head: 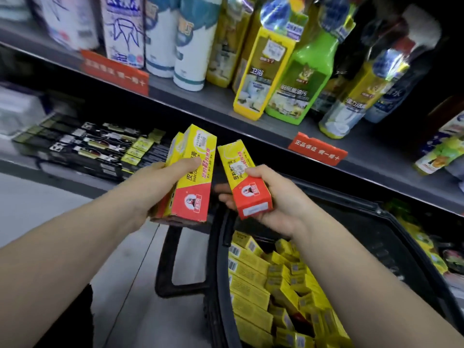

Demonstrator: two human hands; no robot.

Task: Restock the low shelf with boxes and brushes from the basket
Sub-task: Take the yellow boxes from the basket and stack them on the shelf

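- We see our left hand [160,182] grasping a stack of yellow-and-red boxes [193,177] (at least two) above the basket [376,222].
- Our right hand [266,197] grips a single box [242,177] just to the right.
- More yellow boxes [263,285] fill the basket; far left, the low shelf [25,164] holds black packs [95,146].

Even, moderately dim overhead store lighting is observed, with deep shadow under the upper shelf [175,96]. Glare is noted on the foil bottle necks [281,11]. Edges are bowed by wide-angle distortion, and corners are blurred.
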